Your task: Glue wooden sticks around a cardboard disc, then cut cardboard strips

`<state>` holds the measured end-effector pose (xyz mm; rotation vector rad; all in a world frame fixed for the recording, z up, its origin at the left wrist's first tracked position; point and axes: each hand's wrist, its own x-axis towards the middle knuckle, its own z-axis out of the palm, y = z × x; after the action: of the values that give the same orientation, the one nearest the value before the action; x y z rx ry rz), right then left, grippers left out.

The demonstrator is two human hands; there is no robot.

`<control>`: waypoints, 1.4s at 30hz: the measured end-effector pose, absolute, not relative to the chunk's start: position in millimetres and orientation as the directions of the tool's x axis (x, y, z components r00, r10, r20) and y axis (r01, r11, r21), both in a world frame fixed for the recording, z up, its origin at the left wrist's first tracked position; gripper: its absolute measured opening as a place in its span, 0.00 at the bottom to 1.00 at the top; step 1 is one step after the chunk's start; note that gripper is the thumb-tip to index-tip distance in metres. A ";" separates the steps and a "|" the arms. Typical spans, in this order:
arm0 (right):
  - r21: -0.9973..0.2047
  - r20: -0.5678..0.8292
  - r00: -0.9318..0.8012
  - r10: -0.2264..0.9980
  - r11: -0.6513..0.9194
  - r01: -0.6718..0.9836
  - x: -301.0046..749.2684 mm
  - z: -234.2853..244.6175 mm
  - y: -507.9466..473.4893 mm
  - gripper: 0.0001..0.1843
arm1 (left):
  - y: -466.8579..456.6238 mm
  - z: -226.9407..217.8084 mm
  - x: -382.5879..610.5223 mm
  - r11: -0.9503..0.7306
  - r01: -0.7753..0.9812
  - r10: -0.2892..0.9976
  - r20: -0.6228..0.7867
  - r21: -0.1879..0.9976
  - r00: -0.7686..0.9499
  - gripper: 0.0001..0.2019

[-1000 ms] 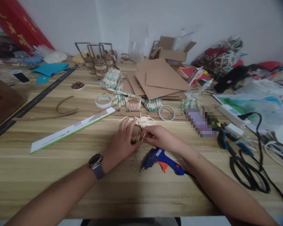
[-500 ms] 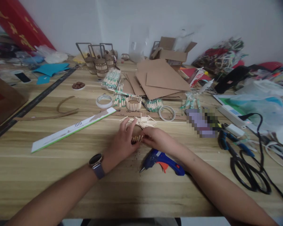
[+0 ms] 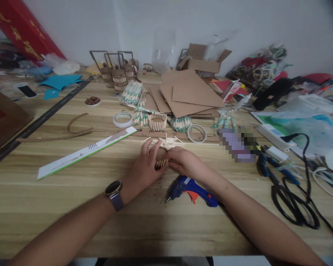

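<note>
My left hand (image 3: 148,162) curls around the left side of a small round cardboard piece (image 3: 161,153) edged with short wooden sticks. At its right side my right hand (image 3: 183,159) presses with bent fingers; whether a stick is pinched there is hidden. Loose wooden sticks (image 3: 170,141) lie in a small heap just behind the piece. A similar stick-edged ring (image 3: 158,122) stands farther back. Close below my right hand, a blue glue gun (image 3: 192,190) with an orange trigger lies on its side, its nozzle pointing left.
Around the work lie a white ruler-like strip (image 3: 86,153), tape rolls (image 3: 122,119), cardboard sheets (image 3: 192,92) and bagged sticks (image 3: 131,92). Black-handled scissors (image 3: 291,203) and cables are at right. Small lidded baskets (image 3: 118,78) with tall handles stand at the back left.
Both hands stay at the round piece in nearly the same place. The right hand's fingers have shifted very slightly; nothing else has visibly moved.
</note>
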<state>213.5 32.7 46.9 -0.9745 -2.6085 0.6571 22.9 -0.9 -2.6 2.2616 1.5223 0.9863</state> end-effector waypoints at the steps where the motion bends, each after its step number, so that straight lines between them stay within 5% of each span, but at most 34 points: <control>1: -0.502 0.103 -0.733 0.672 0.671 0.545 213.6 46.9 32.9 0.05 | -0.9 -2.3 22.9 -0.422 0.725 0.893 0.390 0.544 0.226 0.38; 12: -0.414 0.132 -0.745 0.653 0.720 0.558 214.8 45.7 34.6 0.04 | -0.6 -1.7 22.8 -0.429 0.721 0.891 0.390 0.545 0.235 0.38; 20: -0.458 0.122 -0.742 0.659 0.701 0.547 213.7 48.1 33.3 0.05 | -1.1 -2.6 22.6 -0.445 0.712 0.883 0.401 0.544 0.245 0.38; 25: -0.465 0.092 -0.654 0.750 0.614 0.638 225.8 74.3 23.6 0.13 | -1.8 -1.3 20.5 -0.440 0.696 0.888 0.389 0.568 0.245 0.42; 27: -0.446 0.035 -0.616 0.787 0.564 0.695 237.5 87.3 15.7 0.05 | -2.4 -0.2 19.1 -0.451 0.691 0.882 0.400 0.565 0.249 0.42; 35: -0.375 -0.366 -0.505 0.781 0.373 0.849 274.6 82.5 -25.1 0.12 | -3.5 -0.4 18.7 -0.439 0.693 0.888 0.392 0.572 0.240 0.48; 42: -0.458 -0.374 -0.452 0.810 0.262 0.849 279.4 59.1 -36.5 0.10 | -3.0 -2.0 22.7 -0.408 0.727 0.889 0.420 0.552 0.181 0.47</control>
<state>279.4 -36.5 59.1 -1.6763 -2.5453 0.9926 22.7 -3.0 -2.0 2.2283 1.5596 1.0442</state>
